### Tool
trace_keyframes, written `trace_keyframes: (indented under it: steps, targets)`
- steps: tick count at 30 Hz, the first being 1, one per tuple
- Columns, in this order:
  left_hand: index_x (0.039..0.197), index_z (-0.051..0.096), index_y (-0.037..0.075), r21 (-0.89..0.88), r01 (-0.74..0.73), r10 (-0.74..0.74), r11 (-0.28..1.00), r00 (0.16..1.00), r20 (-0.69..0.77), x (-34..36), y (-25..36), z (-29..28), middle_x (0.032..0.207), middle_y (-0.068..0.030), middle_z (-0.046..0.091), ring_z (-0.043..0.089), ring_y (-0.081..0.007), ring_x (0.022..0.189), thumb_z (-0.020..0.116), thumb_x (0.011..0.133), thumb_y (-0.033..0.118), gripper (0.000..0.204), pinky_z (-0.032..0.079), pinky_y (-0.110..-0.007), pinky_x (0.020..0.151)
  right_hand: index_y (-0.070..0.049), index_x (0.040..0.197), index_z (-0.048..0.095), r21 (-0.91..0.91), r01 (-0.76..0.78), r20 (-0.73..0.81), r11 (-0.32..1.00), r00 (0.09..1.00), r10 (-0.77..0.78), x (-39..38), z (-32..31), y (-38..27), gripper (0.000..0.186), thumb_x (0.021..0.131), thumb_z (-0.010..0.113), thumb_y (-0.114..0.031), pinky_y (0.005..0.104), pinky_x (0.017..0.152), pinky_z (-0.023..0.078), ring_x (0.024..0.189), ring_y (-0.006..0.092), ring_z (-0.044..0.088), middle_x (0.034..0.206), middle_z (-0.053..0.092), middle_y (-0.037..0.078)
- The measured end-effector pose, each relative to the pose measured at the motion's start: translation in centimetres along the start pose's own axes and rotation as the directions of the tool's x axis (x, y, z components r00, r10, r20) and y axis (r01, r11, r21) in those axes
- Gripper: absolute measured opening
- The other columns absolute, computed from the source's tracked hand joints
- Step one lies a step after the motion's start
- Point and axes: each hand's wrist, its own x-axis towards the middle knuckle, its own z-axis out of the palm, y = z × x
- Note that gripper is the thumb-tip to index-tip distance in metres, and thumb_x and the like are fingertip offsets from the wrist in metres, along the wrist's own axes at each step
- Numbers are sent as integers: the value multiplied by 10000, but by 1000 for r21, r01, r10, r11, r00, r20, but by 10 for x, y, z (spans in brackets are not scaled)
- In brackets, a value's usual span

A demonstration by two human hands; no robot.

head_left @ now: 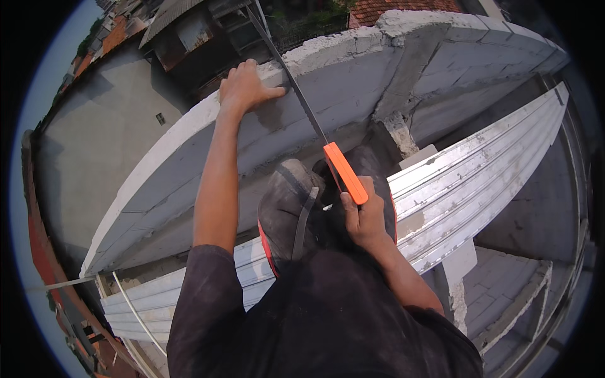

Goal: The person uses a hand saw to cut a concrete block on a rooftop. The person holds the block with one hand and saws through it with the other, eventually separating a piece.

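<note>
My right hand (pixel 367 217) is wrapped round the orange handle of a hand saw (pixel 345 171), low in front of my knees. The saw's long narrow blade slants up and away to the left, crossing the top edge of the light grey block wall (pixel 340 82). Whether the blade sits in a cut or only lies against the wall, I cannot tell. Just left of the blade, my left hand (pixel 246 88) grips the wall's top, its fingers over the far side and its thumb along the near face. A darker patch marks the wall below that thumb.
Beneath me, a ribbed silvery metal plank (pixel 454 183) runs alongside the wall. A rough concrete column (pixel 409 75) joins the wall to the right, with a broken stub (pixel 400 135) below it. Beyond the wall drop away neighbouring roofs (pixel 397 9) and a plastered building (pixel 120 120).
</note>
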Motion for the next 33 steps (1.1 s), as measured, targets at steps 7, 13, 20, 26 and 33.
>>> trace_keyframes:
  steps: [7,13,20,26,33]
  targets:
    - [1409,605,-13,-21,-30,29,999,997,-69,-6,-5,33,1364,-206,690,655,-371,1279,823,676,648,1011,549,-507,1051,35,1259,636,-81,101,34,992,995,-99,-83,-30,43,324,1091,600,-240,428,700,542,793,367,676,1026,648,205]
    - [1412,596,-20,-85,-30,27,996,999,-42,2,-2,19,1396,-181,666,605,-357,1342,874,638,765,1137,479,-514,1125,-42,1008,556,131,80,-29,988,997,-77,49,15,-23,292,1178,501,-272,250,498,316,540,47,423,666,469,-27]
    - [1422,610,6,-127,18,-26,992,998,-62,-4,-6,26,1433,-164,652,569,-338,1390,901,589,789,1180,422,-512,1159,-5,1100,575,-149,306,-161,940,931,-329,-84,-11,62,373,1150,492,-366,270,646,405,696,138,549,827,574,61]
    - [1394,619,-20,-148,-45,34,988,997,-76,-7,-5,19,1363,-179,679,602,-336,1343,875,650,740,1094,471,-478,1112,-66,976,505,140,28,-25,990,999,-25,53,13,-23,299,1190,474,-274,253,530,315,565,70,399,694,451,-18]
    - [1383,626,-22,-116,-58,48,991,995,-90,-6,2,24,1359,-188,682,616,-348,1325,873,646,751,1096,481,-487,1100,14,1131,586,-115,249,-90,961,961,-260,-75,-7,83,373,1167,443,-329,308,707,476,677,159,531,887,577,75]
